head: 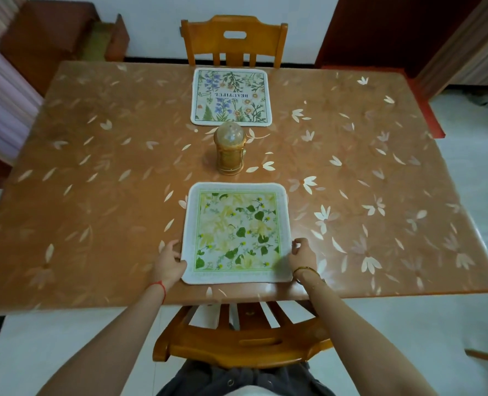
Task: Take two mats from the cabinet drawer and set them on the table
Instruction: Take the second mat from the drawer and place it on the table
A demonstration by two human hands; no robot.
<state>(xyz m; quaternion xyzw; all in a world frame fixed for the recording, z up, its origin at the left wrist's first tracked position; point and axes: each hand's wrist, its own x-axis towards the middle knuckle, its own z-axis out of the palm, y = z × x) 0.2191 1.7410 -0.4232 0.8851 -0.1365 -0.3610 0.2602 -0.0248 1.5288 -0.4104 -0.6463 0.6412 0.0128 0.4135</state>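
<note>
Fingers (pixel 172 244) of the left hand (pixel 168 262) curl against the left edge of the green mat (pixel 237 232), and the thumb lies on top of its near left corner, so the hand pinches that edge. The fingertips are tucked out of sight, so it is hard to say whether they reach under the mat.

Across the mat, the fingers (pixel 297 247) of the right hand (pixel 302 254) are bent narrow, thumb close to forefinger, just beside the right edge. I cannot tell whether they grip the edge or only come near it.

Between both sets of fingers the green mat lies flat on the table (pixel 94 181), close to its near edge. Beyond the fingers stands a golden jar (pixel 230 150), and past it lies the flowered mat (pixel 231 97), also flat, at the far side. The far chair (pixel 234 38) is half hidden by the table, and the near chair (pixel 237 347), behind the wrists, shows only its back.
</note>
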